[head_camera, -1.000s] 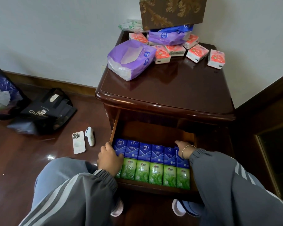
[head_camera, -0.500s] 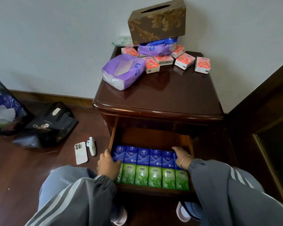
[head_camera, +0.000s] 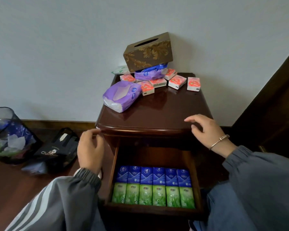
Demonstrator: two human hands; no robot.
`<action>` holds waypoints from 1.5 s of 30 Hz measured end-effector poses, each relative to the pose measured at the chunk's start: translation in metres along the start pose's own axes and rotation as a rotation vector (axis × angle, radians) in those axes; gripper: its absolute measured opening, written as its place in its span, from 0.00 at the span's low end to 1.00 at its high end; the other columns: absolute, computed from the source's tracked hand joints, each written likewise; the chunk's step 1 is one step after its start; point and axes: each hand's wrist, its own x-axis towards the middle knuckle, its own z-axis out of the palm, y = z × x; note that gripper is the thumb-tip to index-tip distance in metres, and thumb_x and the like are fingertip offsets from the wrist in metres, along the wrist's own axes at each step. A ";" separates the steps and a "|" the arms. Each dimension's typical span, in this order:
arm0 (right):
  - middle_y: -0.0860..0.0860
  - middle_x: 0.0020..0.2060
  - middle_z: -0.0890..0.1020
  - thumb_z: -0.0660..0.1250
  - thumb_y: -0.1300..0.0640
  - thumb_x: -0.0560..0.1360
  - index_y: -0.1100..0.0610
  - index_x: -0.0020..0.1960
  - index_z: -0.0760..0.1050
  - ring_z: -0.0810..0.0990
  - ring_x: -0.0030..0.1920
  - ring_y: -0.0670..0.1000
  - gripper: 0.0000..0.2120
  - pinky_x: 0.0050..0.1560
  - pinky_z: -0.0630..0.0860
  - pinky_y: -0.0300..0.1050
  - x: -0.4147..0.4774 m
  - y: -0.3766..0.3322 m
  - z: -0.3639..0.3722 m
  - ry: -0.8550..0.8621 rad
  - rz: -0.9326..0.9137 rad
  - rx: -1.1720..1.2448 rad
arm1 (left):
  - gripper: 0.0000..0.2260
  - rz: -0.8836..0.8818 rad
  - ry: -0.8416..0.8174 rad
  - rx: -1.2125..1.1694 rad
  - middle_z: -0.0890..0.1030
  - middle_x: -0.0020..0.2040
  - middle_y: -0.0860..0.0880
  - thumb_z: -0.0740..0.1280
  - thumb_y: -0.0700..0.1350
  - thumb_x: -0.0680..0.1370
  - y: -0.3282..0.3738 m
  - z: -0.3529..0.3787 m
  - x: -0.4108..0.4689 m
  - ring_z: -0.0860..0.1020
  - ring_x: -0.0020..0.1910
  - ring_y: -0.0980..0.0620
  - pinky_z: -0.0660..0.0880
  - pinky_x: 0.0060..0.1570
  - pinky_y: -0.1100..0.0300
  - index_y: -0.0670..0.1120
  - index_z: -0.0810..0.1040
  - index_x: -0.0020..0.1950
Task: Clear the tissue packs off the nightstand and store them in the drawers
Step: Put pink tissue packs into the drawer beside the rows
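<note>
twelve packs (head_camera: 158, 178) sit in two snug rows in the open drawer (head_camera: 153, 210), leaving room behind; left hand (head_camera: 90, 150) and right hand (head_camera: 205, 130) hover empty and apart, likely bound for red packs (head_camera: 176, 82) on the nightstand (head_camera: 165, 110).

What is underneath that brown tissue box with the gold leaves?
The tissue box sits tilted on a purple soft pack, with small red packs around that pack. Whatever lies beneath its rear half is covered.

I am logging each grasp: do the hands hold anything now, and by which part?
Nothing is held. The left hand hangs empty by the corner of the nightstand; the right hand hovers open above its top.
</note>
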 end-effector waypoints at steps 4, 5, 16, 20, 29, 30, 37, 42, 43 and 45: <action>0.57 0.54 0.79 0.66 0.64 0.72 0.60 0.56 0.77 0.77 0.56 0.59 0.13 0.55 0.69 0.44 0.050 0.033 -0.021 0.113 0.134 -0.161 | 0.08 0.273 -0.015 0.082 0.79 0.48 0.42 0.64 0.35 0.75 0.044 0.004 0.045 0.77 0.47 0.43 0.68 0.48 0.60 0.39 0.79 0.52; 0.58 0.56 0.78 0.66 0.63 0.73 0.60 0.58 0.76 0.76 0.57 0.60 0.14 0.56 0.69 0.45 0.063 0.041 -0.022 0.105 0.157 -0.198 | 0.08 0.335 -0.044 0.110 0.79 0.49 0.41 0.64 0.37 0.75 0.055 0.011 0.053 0.76 0.49 0.42 0.69 0.50 0.56 0.39 0.79 0.52; 0.59 0.71 0.64 0.65 0.49 0.75 0.61 0.72 0.59 0.66 0.68 0.62 0.31 0.66 0.67 0.54 0.172 0.084 0.002 -0.192 0.367 -0.402 | 0.25 0.621 -0.433 0.565 0.64 0.74 0.40 0.59 0.48 0.79 0.137 0.161 0.102 0.63 0.72 0.42 0.60 0.71 0.52 0.38 0.63 0.73; 0.58 0.69 0.68 0.63 0.50 0.76 0.58 0.70 0.62 0.68 0.66 0.61 0.27 0.65 0.68 0.53 0.173 0.094 0.007 -0.180 0.337 -0.528 | 0.30 0.447 -0.511 0.668 0.58 0.76 0.37 0.56 0.52 0.81 0.139 0.190 0.108 0.56 0.76 0.39 0.55 0.74 0.49 0.36 0.55 0.76; 0.56 0.54 0.77 0.67 0.57 0.75 0.60 0.50 0.80 0.76 0.54 0.57 0.08 0.55 0.71 0.45 0.135 0.092 -0.010 -0.041 0.209 -0.187 | 0.13 0.541 -0.385 0.497 0.80 0.51 0.44 0.58 0.50 0.80 0.134 0.161 0.079 0.75 0.51 0.41 0.69 0.48 0.49 0.44 0.77 0.50; 0.56 0.52 0.77 0.68 0.59 0.73 0.60 0.47 0.81 0.77 0.52 0.56 0.05 0.53 0.71 0.44 0.129 0.089 -0.011 -0.021 0.210 -0.136 | 0.11 0.540 -0.391 0.434 0.80 0.48 0.44 0.60 0.49 0.80 0.130 0.154 0.076 0.75 0.49 0.41 0.69 0.46 0.48 0.43 0.77 0.46; 0.56 0.55 0.77 0.75 0.52 0.67 0.55 0.53 0.74 0.77 0.53 0.56 0.18 0.52 0.72 0.47 0.117 0.077 0.000 0.160 0.549 0.091 | 0.16 0.096 -0.434 0.055 0.72 0.62 0.41 0.66 0.41 0.77 0.125 0.138 0.069 0.69 0.62 0.42 0.65 0.63 0.52 0.41 0.71 0.64; 0.57 0.61 0.75 0.74 0.53 0.68 0.59 0.68 0.66 0.75 0.58 0.58 0.33 0.54 0.71 0.48 0.135 0.056 0.003 0.014 0.799 0.143 | 0.24 -0.270 -0.564 -0.004 0.74 0.64 0.39 0.69 0.43 0.74 0.135 0.147 0.078 0.73 0.63 0.38 0.70 0.63 0.46 0.38 0.66 0.67; 0.57 0.58 0.76 0.74 0.56 0.67 0.61 0.66 0.67 0.75 0.54 0.57 0.30 0.50 0.72 0.47 0.137 0.050 0.001 0.006 0.841 0.178 | 0.23 -0.335 -0.589 -0.040 0.76 0.62 0.39 0.70 0.42 0.73 0.137 0.147 0.081 0.75 0.61 0.39 0.72 0.61 0.45 0.38 0.68 0.64; 0.58 0.54 0.78 0.75 0.60 0.67 0.63 0.61 0.71 0.75 0.47 0.55 0.25 0.44 0.71 0.45 0.137 0.042 -0.002 0.002 0.894 0.284 | 0.20 -0.475 -0.662 -0.165 0.79 0.58 0.39 0.72 0.38 0.71 0.138 0.147 0.083 0.79 0.56 0.41 0.77 0.55 0.46 0.37 0.73 0.61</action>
